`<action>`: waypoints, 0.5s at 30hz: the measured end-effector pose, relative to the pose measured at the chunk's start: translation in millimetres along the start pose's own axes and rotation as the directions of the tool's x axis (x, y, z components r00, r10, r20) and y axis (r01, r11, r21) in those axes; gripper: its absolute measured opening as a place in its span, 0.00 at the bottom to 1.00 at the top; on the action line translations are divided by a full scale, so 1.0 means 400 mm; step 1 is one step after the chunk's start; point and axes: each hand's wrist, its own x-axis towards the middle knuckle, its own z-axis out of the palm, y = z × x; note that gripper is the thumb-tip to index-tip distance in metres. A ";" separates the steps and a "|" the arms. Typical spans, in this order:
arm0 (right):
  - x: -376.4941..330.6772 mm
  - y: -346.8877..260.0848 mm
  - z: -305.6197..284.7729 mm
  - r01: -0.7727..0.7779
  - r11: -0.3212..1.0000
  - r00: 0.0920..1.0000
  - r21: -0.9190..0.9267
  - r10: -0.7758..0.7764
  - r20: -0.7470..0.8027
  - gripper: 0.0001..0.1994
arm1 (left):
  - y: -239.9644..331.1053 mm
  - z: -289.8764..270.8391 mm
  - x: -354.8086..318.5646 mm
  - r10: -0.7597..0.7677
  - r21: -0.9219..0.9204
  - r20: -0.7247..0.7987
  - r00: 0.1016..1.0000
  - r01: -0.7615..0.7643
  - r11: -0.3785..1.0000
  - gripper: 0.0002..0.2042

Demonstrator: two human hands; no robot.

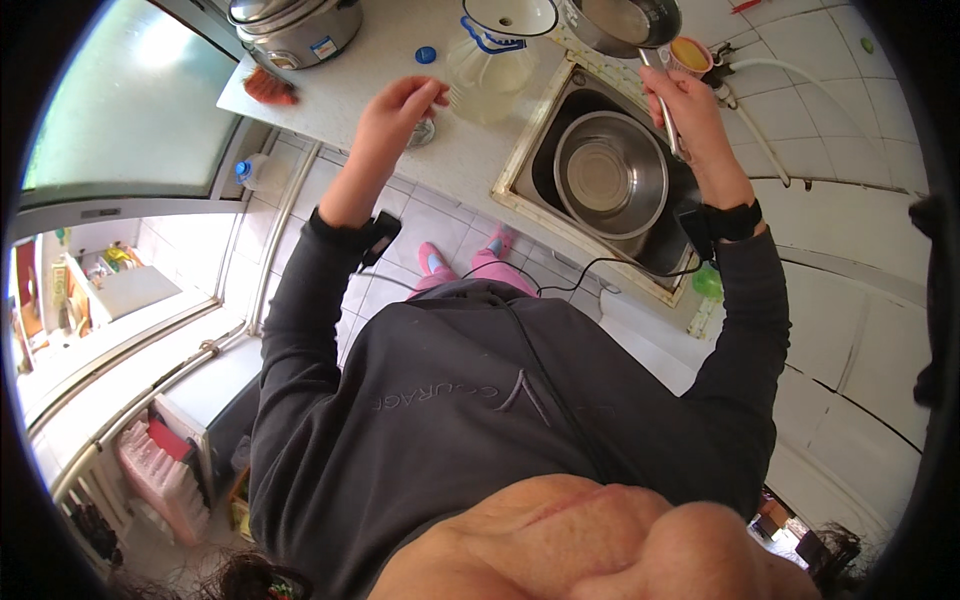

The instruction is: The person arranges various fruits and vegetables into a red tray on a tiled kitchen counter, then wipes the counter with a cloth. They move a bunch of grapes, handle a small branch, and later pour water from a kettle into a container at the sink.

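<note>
My right hand is wrapped round the long metal handle of a saucepan, held up over the far end of the sink. Something pale shows inside the pan. To the left, my left hand is raised above the counter, its fingers curled and pressed together; whether anything is between them cannot be made out. Close to its fingertips stands a large clear plastic jug with a blue handle. A white funnel with a blue rim sits at the jug's top. Partly hidden below my left hand is a small round glass-like thing.
A steel basin sits in the sink. On the counter are a blue cap, a rice cooker and a red brush. A pink tub and pale hose lie beyond the sink. Cables run from my wrists.
</note>
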 end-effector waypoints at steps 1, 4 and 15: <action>0.007 -0.009 0.005 -0.006 1.000 1.000 0.005 0.006 -0.011 0.17 | 0.006 0.017 0.043 0.017 -0.017 -0.018 1.000 -0.018 1.000 0.15; 0.028 -0.032 0.022 0.003 1.000 0.999 0.005 -0.003 0.034 0.15 | 0.008 0.051 0.153 0.013 -0.008 -0.080 0.997 -0.014 1.000 0.16; 0.102 -0.064 0.054 0.024 0.998 0.997 -0.063 -0.019 0.069 0.16 | -0.015 0.064 0.309 -0.081 -0.023 -0.122 0.989 0.079 0.997 0.19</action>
